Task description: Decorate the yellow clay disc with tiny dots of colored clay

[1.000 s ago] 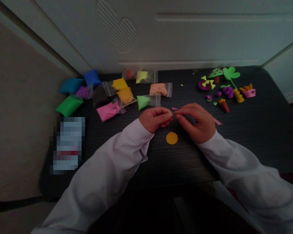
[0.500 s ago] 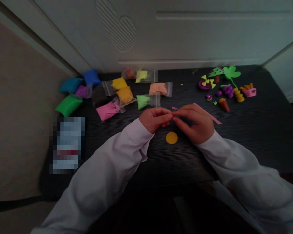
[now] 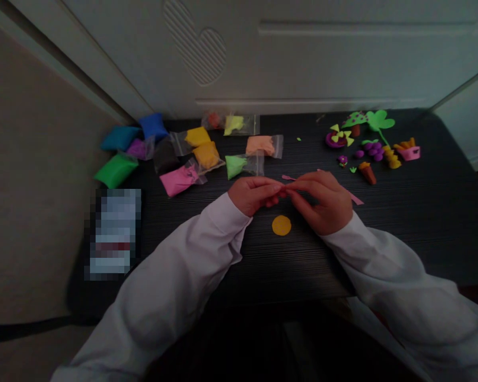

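My left hand [image 3: 257,194] is closed, thumb and index finger pinched together over the black table. Its fingertips meet those of my right hand [image 3: 322,200], whose thumb and fingers also come together in a pinch. Whatever lies between the fingertips is too small and dark to make out. Just below them, a flat yellow-orange clay disc [image 3: 281,225] rests on the table. A pink clay-modelling tool [image 3: 289,178] shows its tip behind the fingers. Partly covered by my right hand, a longer flat pink strip [image 3: 352,196] sticks out to the right.
Bags of coloured clay, among them a pink bag [image 3: 178,180] and a green bag [image 3: 116,170], lie at the back left. A phone [image 3: 115,233] with a blurred screen is at left. Small clay figures, including purple grapes [image 3: 374,150] and a pink fries box [image 3: 410,153], stand back right.
The whole view has shifted slightly, so things sit a little further right. Both hands stay pinched together, with only slight finger movement.
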The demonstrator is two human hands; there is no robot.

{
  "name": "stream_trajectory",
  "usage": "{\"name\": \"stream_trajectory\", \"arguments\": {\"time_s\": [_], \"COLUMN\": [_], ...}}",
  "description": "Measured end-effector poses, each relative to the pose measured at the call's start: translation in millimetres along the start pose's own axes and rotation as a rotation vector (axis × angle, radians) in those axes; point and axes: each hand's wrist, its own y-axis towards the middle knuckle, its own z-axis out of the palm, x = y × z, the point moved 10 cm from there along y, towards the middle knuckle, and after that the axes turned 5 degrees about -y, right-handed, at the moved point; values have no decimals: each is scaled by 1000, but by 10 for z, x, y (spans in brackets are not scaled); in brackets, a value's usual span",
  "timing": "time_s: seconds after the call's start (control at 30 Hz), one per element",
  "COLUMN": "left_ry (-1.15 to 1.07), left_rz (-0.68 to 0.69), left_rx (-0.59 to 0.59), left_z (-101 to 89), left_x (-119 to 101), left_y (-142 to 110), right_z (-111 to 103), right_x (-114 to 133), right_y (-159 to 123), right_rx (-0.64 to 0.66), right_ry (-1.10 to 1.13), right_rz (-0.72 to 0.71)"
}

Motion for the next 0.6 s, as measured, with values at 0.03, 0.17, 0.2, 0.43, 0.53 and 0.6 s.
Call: {"name": "stream_trajectory", "arguments": {"time_s": [0.03, 0.17, 0.2, 0.43, 0.53, 0.6], "left_ry": [-6, -12, -14, -32, -37, -37], "left_rz": [-3, -7, -5, -19, -23, -20], "left_rx": [-5, 13, 17, 8, 7, 10], "left_z": [-3, 16, 20, 17, 12, 9], "left_x": [1, 2, 0, 7, 12, 9], "left_y": [1, 1, 0, -4, -1, 0], "right_z": [-3, -24, -29, -45, -58, -64], "right_x": [4, 3, 4, -21, -31, -33], "right_y": [3, 24, 30, 44, 45, 46], "right_rx": [2, -1, -3, 1, -4, -4], "right_ry": [5, 89, 106, 163, 175, 180], "right_rz": [0, 36, 43, 78, 90, 95]}}
